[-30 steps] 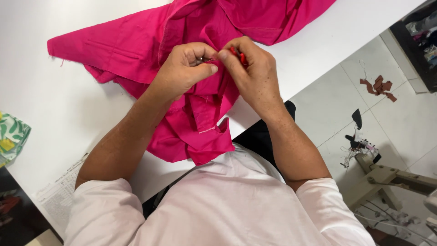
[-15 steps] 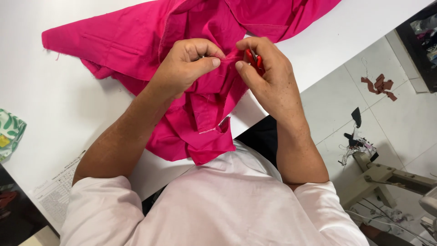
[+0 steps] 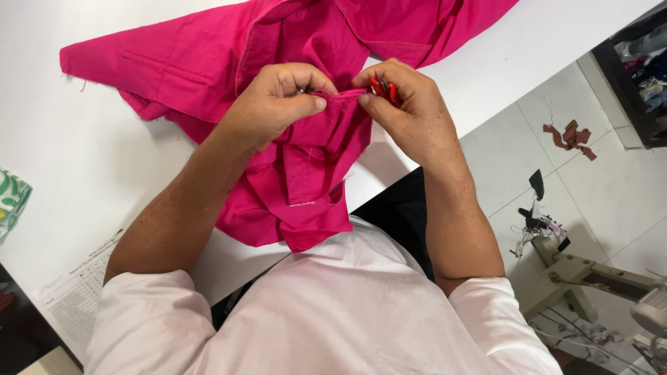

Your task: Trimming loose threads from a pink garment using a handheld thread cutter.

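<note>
On the white table (image 3: 83,173), pink garment (image 3: 208,55) seam stretched left-right, left hand (image 3: 274,104) pinching it, right hand (image 3: 406,111) gripping red snips (image 3: 383,87).

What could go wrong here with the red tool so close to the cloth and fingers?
1. The red snips in the right hand sit at the pinched edge of the pink cloth; they might nick it.
2. The left hand pinches close by; its thumb could be cut.

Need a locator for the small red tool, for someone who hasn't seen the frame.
Start at the white table and the pink garment spread on it. Both hands pinch one stretched seam; follow it to the right hand. The red-handled snips poke from that fist, the only red, hard item against pink cloth.
</note>
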